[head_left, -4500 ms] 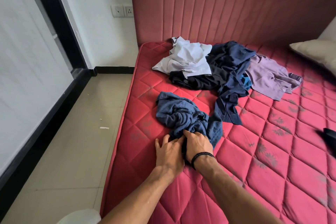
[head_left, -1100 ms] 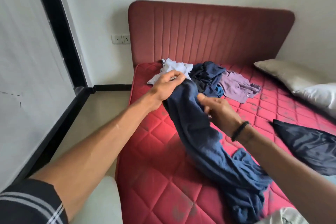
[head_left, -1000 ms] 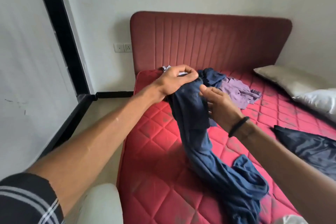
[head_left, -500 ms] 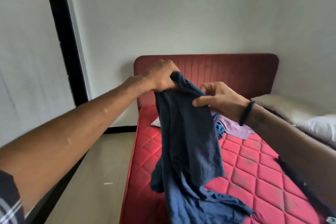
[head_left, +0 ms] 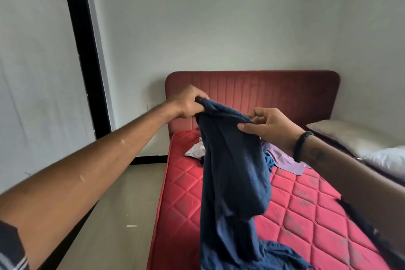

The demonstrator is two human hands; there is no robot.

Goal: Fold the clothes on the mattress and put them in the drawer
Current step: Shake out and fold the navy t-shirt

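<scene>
Here, both arms reach out over a red quilted mattress (head_left: 306, 215). The left hand (head_left: 186, 103) bunches one corner of a crinkled navy garment (head_left: 232, 171) in curled fingers at 11 o'clock; the right hand (head_left: 269, 127), a black band at its wrist, pinches the top edge at 1 o'clock. The cloth hangs limp, its hem pooling on the mattress at 6 o'clock.
</scene>
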